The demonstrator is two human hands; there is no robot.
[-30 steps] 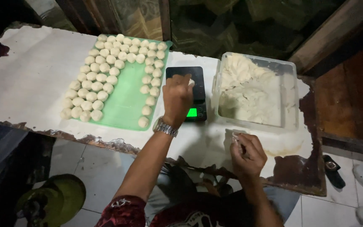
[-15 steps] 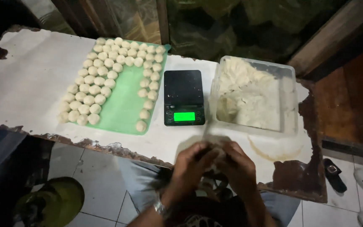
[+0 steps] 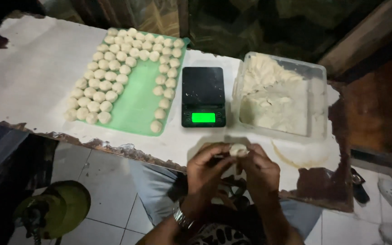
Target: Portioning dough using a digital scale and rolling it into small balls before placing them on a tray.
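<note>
Dough ball [image 3: 238, 149] pinched in both hands' grip, left hand [image 3: 209, 169] and right hand [image 3: 260, 172], over table edge [image 3: 114, 146].

Bare table [image 3: 32, 77] lies open leftward; scale [image 3: 203, 96], dough balls [image 3: 114, 72] and tub [image 3: 281, 95] block ahead.

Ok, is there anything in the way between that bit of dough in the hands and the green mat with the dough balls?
Nothing visible blocks it. Both hands, left hand and right hand, hold the dough piece above the table edge. The bare white surface runs to the green mat; the black scale stands right of that path.
</note>
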